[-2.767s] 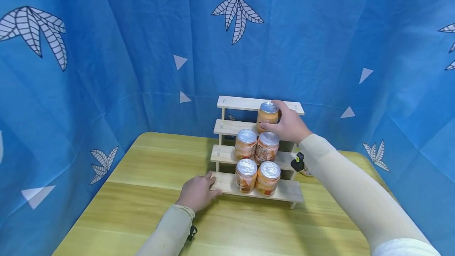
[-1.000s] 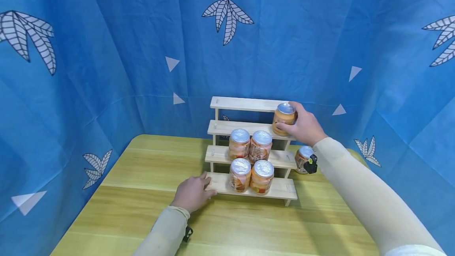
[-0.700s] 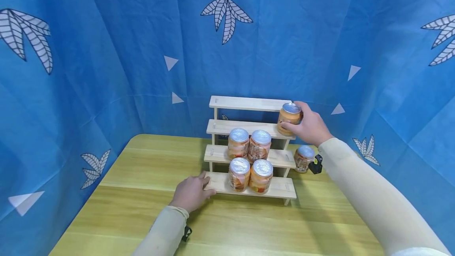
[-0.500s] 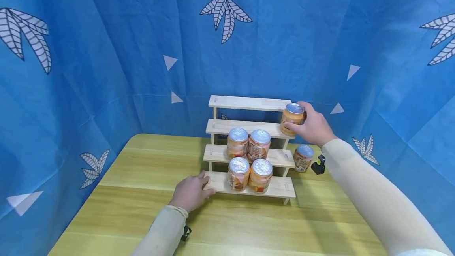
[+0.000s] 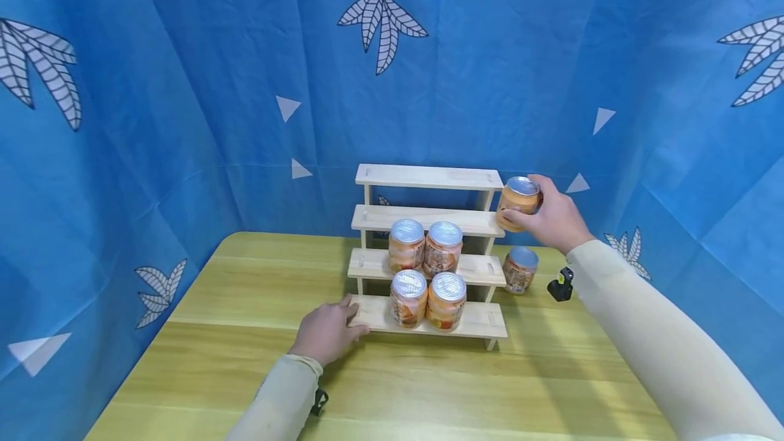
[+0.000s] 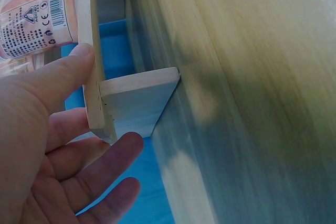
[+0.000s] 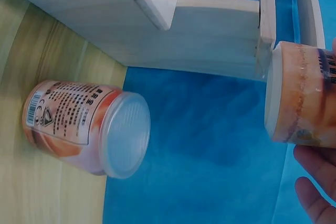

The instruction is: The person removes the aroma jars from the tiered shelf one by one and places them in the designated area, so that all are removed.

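My right hand [image 5: 560,220] grips an orange-labelled can [image 5: 518,203] with a silver lid, held upright in the air just off the right end of the upper tiers. In the right wrist view, that can [image 7: 304,95] shows at the right edge with some fingertips. At the left end of the lowest tier, my left hand [image 5: 329,332] holds the wooden stepped shelf [image 5: 484,318]; its thumb lies on the board and other fingers curl behind it in the left wrist view. Two cans [image 5: 445,299] stand on the lowest tier and two more [image 5: 407,245] on the tier above.
Another can [image 5: 520,269] stands on the wooden table [image 5: 245,366], right of the shelf and below the held one. Blue patterned cloth [image 5: 490,87] hangs behind and at both sides.
My right hand has carried the can rightward from over the second-highest tier to beyond the shelf's right end. The can on the table has come into full view. My left hand stays on the shelf.
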A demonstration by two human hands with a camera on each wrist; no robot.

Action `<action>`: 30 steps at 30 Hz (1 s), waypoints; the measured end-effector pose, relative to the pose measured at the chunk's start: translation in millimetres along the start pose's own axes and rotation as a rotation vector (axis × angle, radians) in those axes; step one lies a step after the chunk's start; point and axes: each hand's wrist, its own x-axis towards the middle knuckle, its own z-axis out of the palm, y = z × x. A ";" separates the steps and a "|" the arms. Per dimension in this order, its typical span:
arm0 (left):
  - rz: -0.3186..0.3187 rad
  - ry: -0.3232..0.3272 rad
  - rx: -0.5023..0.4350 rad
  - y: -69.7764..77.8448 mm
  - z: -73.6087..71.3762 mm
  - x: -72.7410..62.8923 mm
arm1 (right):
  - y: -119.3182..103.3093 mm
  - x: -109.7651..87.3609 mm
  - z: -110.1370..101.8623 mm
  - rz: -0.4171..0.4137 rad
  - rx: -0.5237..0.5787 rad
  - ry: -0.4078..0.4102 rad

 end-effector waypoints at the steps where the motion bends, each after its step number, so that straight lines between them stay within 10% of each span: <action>1: -0.004 -0.002 0.000 -0.2 -0.3 0.3 | 1.1 -0.2 -1.0 -0.001 0.000 0.001; 30: 0.006 -0.007 0.009 -0.7 0.0 0.1 | 52.7 -29.2 -5.9 0.076 -0.053 -0.022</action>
